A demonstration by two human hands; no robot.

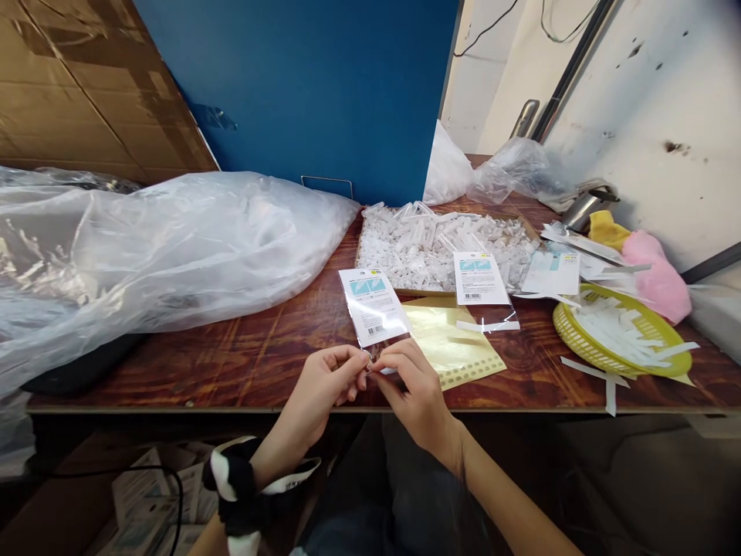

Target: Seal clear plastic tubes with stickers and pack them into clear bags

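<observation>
My left hand (331, 380) and my right hand (414, 386) meet at the table's front edge, fingertips pinched together around something small that I cannot make out. Just beyond the fingers lies a clear packet with a printed card (375, 309), its lower end near my fingertips. Beneath and to the right is a yellowish sheet (455, 340) with a row of small round marks. A second carded packet (479, 278) rests at the front edge of a shallow tray (451, 293) heaped with small clear and white plastic pieces (405, 243).
A yellow-green basket (564, 332) of white strips stands at the right, beside a pink cloth (654, 274) and a metal cup (587, 207). Large plastic bags (231, 239) cover the left side. A blue panel (306, 93) rises behind. Packets (144, 494) lie below the table.
</observation>
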